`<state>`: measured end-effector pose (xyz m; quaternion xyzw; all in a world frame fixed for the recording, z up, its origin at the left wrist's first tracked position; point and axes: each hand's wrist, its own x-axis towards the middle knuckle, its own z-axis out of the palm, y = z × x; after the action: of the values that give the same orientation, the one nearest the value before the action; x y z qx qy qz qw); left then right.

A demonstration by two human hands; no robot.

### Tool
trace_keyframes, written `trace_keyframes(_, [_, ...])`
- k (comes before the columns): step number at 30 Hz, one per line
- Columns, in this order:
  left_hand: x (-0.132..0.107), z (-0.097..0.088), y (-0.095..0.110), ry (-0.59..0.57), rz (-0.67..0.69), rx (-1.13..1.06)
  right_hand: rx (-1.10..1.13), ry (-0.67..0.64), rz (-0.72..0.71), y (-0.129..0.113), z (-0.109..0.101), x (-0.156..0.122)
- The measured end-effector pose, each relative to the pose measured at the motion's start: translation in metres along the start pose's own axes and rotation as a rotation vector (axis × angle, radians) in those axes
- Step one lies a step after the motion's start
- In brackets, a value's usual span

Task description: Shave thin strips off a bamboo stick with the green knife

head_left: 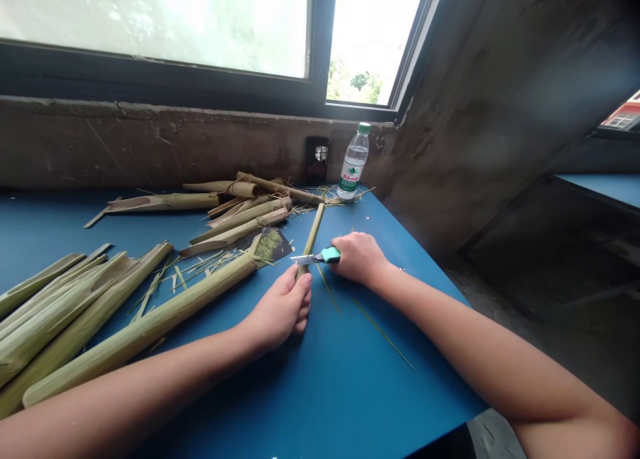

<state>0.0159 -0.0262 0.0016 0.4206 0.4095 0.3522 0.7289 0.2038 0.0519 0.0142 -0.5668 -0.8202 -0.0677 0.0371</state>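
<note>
My left hand (pixel 283 306) is closed around the lower end of a narrow green bamboo strip (pixel 314 231), which points away from me over the blue table. In my right hand (pixel 361 258) is a utility knife (pixel 329 255) with a teal handle. Its blade (pixel 301 260) lies across the strip just above my left fingers. A long bamboo piece (pixel 165 319) rests beside my left forearm. Thin bamboo shavings (pixel 327 289) lie on the table below the knife.
Split bamboo pieces (pixel 65 312) lie at the left, with more bamboo (pixel 245 212) piled toward the wall. A dark sheet (pixel 273 244) holds green dust. A water bottle (pixel 354 162) and a phone (pixel 317 160) stand at the back. The blue table (pixel 345 379) ends at the right.
</note>
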Motion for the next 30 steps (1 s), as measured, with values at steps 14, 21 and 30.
trace_keyframes(14, [0.004,-0.005,0.001,-0.047,0.018,-0.028,-0.018,0.138,0.096,0.007,-0.003,-0.001])
trace_keyframes(21, [0.005,-0.004,-0.002,-0.039,0.062,-0.04,0.108,0.06,0.045,0.0,0.0,-0.004])
trace_keyframes(30, [0.007,-0.006,-0.004,-0.019,0.045,-0.025,0.109,-0.087,0.019,-0.004,-0.003,-0.006])
